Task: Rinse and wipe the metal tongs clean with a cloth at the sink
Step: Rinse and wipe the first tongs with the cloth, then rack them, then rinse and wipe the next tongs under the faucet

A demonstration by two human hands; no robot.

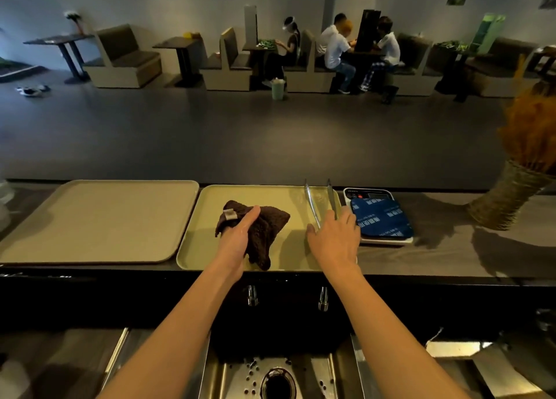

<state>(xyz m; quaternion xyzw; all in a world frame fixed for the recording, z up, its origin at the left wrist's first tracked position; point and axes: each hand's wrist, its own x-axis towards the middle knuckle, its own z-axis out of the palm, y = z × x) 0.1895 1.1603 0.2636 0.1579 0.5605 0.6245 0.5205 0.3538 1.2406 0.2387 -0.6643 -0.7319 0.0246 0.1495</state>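
Observation:
Metal tongs (313,201) lie on a beige tray (296,256) on the counter, arms spread and pointing away from me. My right hand (334,239) lies over their near end with fingers fairly straight, touching them. A dark brown cloth (264,233) lies crumpled on the same tray to the left. My left hand (237,236) rests on it, thumb stretched over its top; whether the fingers grip it is hidden. The steel sink (279,371) with its drain sits below, close to me, under two taps (252,295).
A second beige tray (99,218) lies to the left. A white scale under a blue pad (380,218) sits right of the tongs. A woven vase of orange dried plants (508,194) stands at the far right. People sit at booths across the floor.

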